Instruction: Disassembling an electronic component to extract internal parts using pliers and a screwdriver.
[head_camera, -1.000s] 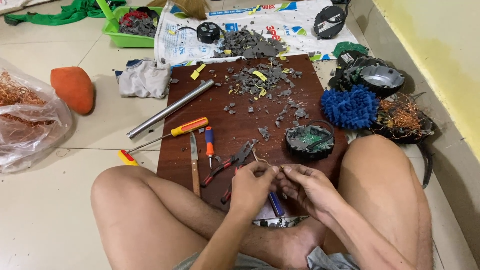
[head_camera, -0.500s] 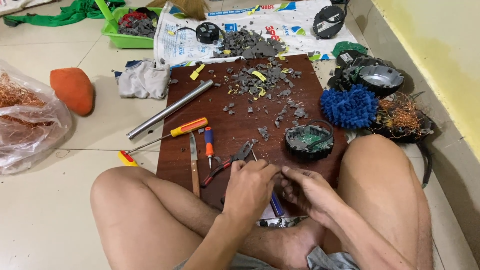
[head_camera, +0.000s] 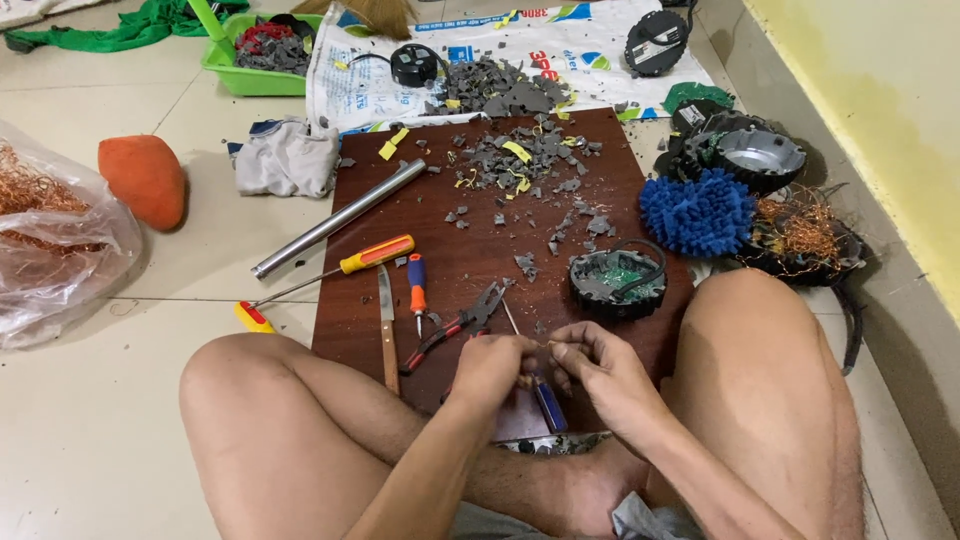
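Thin wire (head_camera: 547, 344) pinched between left hand (head_camera: 490, 366) and right hand (head_camera: 595, 368), both grips closed, above wooden board (head_camera: 480, 255)

A single camera, worn on the person's head, looked steeply down and slightly forward over the person's own crossed legs. It sat close to the left hand (head_camera: 492, 365) and right hand (head_camera: 590, 365), which met low in the middle of the picture. Beyond them the view took in the dark wooden board (head_camera: 480, 250) lying straight ahead on the tiled floor (head_camera: 150, 300), and reached as far as the printed sack (head_camera: 560, 50) near the upper edge. The yellow wall (head_camera: 870, 110) ran along the right side. No second view shared the scene.
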